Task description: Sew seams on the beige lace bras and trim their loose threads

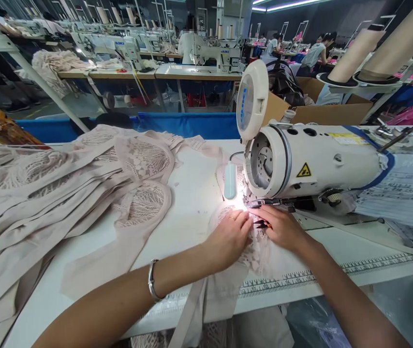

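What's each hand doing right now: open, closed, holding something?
Left hand: fingers bent on the lace fabric; can't tell whether it grips.
Right hand: partly closed, holding small snips.

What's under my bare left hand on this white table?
Pale pink lace fabric, spread over the white tabletop, shows on both sides of your bare left hand. What's directly beneath the hand is covered.

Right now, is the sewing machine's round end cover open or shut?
Open: the round end cover is swung away from the sewing machine, exposing the metal mechanism inside.
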The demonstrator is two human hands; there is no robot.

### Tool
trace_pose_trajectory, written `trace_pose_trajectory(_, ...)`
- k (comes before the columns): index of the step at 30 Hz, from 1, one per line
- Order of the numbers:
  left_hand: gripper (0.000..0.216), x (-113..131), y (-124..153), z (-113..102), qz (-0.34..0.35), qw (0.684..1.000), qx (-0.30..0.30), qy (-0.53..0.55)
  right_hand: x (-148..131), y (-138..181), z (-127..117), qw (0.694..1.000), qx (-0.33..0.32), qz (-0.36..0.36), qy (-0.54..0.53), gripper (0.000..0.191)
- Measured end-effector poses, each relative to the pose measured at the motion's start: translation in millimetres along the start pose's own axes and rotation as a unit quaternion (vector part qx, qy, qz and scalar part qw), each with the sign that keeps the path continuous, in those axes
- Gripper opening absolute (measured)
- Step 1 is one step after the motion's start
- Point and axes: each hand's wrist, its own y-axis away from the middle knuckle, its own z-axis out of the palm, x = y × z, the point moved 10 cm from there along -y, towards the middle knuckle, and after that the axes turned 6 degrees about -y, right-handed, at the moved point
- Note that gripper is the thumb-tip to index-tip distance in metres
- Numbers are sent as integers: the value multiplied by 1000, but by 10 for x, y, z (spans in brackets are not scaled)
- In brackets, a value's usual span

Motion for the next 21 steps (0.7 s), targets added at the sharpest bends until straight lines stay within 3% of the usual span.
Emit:
trace_pose_trajectory(5, 19, -35, 48, -6, 54, 998, -30, 33, -34, 38, -77, 999, 26, -24, -40, 55)
trace_pose_trajectory(10, 23, -82, 35, 22, 54, 997, -49, 17, -128, 20, -110, 997, 46, -58, -4, 48)
trace_pose_trajectory(13, 20, -70, 34, 11, 62, 997, -35, 28, -262, 14, -151, 992, 61, -114, -1, 45)
trace_pose_trajectory(16, 18, -87, 32, -22, 88, 995, -17, 42, -340, 27, -192, 985, 77, -154, 5, 49)
trace_pose_trajectory(21, 24, -264, -22, -34, 96, 994, -4, 45, -295, 14, -140, 987, 62, -145, 11, 64)
